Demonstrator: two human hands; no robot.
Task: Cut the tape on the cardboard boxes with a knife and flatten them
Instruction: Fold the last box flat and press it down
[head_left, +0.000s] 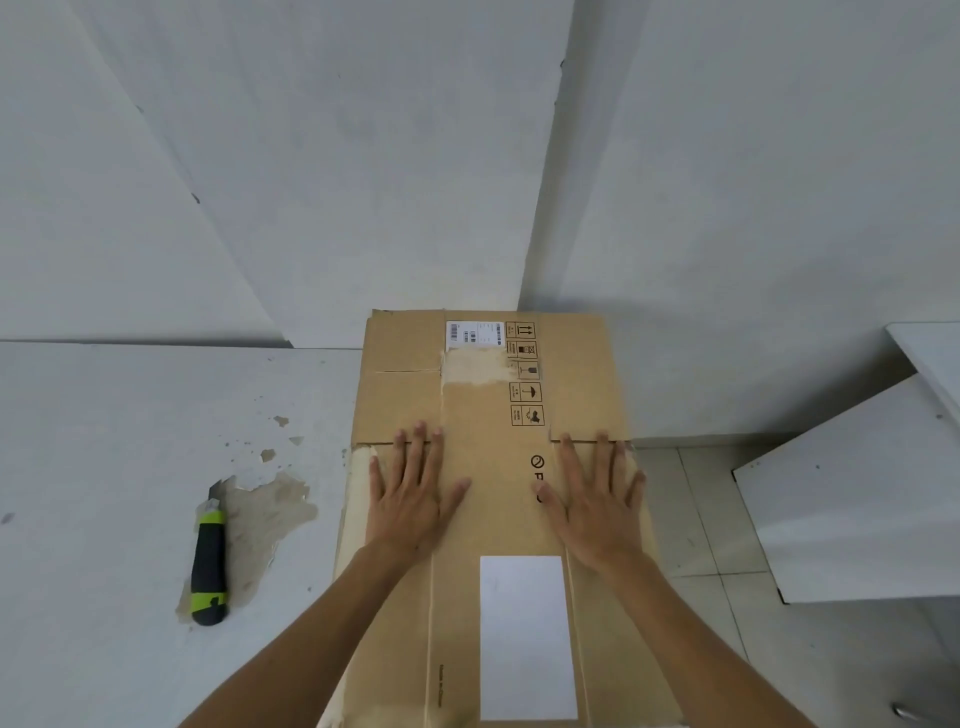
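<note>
The cardboard box (493, 519) lies flattened; the knife (209, 564) rests aside on the worktop (104, 467). Left hand (410, 499) and right hand (597, 509) press it, fingers spread. Cutting looks finished here.

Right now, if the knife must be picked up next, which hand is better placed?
Left. The knife lies on the table left of the flattened box, nearer the left hand; the right hand would cross over.

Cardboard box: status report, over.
Left hand and right hand open, pressing flat on cardboard box. Box flattened on table. Knife set aside, left. Nothing obstructing.
</note>
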